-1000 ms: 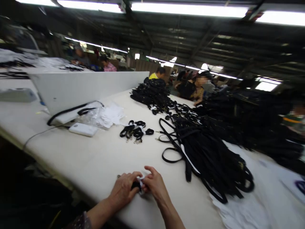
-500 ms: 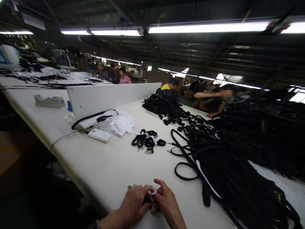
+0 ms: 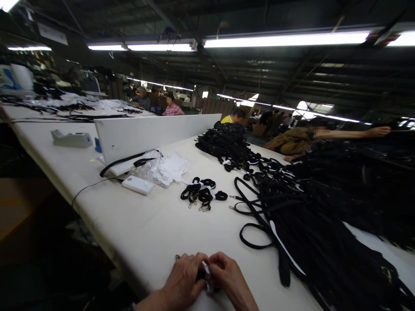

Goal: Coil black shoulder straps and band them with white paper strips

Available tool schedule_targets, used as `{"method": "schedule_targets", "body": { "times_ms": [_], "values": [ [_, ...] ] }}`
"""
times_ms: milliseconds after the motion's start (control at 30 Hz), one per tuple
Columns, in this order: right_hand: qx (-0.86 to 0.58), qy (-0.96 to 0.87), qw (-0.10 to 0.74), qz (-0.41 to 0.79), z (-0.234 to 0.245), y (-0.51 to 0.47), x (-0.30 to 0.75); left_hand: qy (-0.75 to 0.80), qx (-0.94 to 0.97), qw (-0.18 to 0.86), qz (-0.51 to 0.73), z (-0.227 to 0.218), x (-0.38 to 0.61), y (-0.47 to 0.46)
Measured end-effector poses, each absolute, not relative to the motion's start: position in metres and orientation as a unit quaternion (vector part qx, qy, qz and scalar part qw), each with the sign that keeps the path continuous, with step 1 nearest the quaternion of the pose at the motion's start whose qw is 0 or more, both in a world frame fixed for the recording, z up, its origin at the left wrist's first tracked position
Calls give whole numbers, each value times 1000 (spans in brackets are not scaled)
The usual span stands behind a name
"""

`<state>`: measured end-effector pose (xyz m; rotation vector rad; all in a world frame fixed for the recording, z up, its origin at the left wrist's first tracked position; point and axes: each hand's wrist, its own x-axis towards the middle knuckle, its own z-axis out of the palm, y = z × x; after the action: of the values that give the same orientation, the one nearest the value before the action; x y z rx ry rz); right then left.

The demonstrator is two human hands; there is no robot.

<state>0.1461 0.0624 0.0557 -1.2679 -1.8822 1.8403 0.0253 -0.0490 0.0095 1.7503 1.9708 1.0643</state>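
Note:
My left hand (image 3: 183, 278) and my right hand (image 3: 230, 278) meet at the near edge of the white table (image 3: 155, 229). Both are closed around a small folded black strap with a white band (image 3: 205, 273) pinched between the fingertips. A metal clip end (image 3: 177, 258) pokes out just left of my left hand. A few bundled black straps (image 3: 202, 194) lie in the middle of the table ahead of my hands. A large heap of loose black straps (image 3: 311, 233) spreads to the right.
A white power bank (image 3: 138, 185) with a cable, a clear bag of white bands (image 3: 165, 168) and a white board (image 3: 152, 131) sit at the left. Another strap pile (image 3: 227, 140) lies farther back. Other people work across the table, one with an outstretched arm (image 3: 353, 131).
The view tilted up and shifted, so my hands sit lower in the frame. They stay together on the small strap. The person at the back right stretched an arm out to the right.

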Motion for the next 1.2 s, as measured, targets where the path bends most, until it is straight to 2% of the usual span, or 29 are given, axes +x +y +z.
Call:
{"method": "schedule_targets", "body": {
  "times_ms": [133,300,433,667,900,1000,1200],
  "values": [
    [-412,-713,128,552,58,58,149,692,608,142,362,8,26,-50],
    [-425,-796,108,417,66,56,151,703,605,128,352,12,26,-47],
    [-443,-801,147,375,70,42,156,693,611,152,351,11,28,-53],
    [-472,-800,187,320,53,21,162,692,606,211,332,-31,7,-56],
    [-397,-887,207,117,55,12,163,685,641,118,324,-25,9,-63],
    [-372,-898,213,102,57,14,164,691,641,111,315,-24,8,-62],
    [-376,-874,270,148,54,4,182,679,649,146,311,-24,5,-59]
  ]
}}
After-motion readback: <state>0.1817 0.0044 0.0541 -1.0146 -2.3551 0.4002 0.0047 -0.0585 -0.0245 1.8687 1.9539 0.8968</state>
